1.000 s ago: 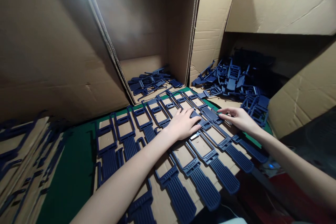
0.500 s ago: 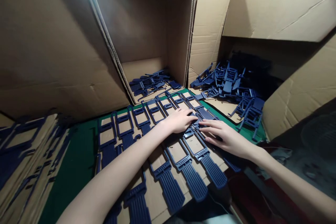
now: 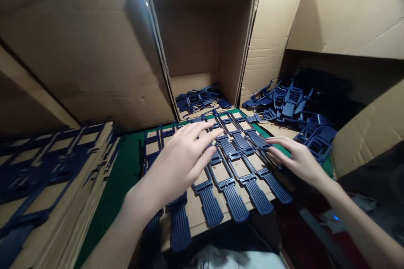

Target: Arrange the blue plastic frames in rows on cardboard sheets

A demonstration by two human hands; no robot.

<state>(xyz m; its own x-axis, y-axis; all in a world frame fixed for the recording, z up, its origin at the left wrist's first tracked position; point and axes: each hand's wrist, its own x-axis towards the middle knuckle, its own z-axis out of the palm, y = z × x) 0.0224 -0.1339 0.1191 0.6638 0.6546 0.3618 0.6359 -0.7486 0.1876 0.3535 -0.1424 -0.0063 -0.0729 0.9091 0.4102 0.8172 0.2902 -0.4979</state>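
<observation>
Dark blue plastic frames with ribbed, paddle-shaped ends (image 3: 235, 204) lie in two rows on a cardboard sheet (image 3: 195, 216). Over the left and middle part of these rows is my left hand (image 3: 184, 151), its fingers spread and nothing held; it hides several frames beneath it. My right hand (image 3: 295, 159) is at the right end of the rows, fingers stretched out. Its fingertips reach a blue frame (image 3: 277, 187) at the sheet's right edge; whether they touch it I cannot tell.
A stack of cardboard sheets with blue frames between them (image 3: 91, 193) stands left on the green surface (image 3: 128, 172). Behind, an open cardboard box (image 3: 202, 33) holds loose blue parts (image 3: 202, 98). Another tangled heap (image 3: 290, 103) lies right, beside cardboard walls (image 3: 375, 130).
My hands have moved apart: the left came back leftward and up off the frames, the right shifted toward the sheet's right edge. The whole view has swung left.
</observation>
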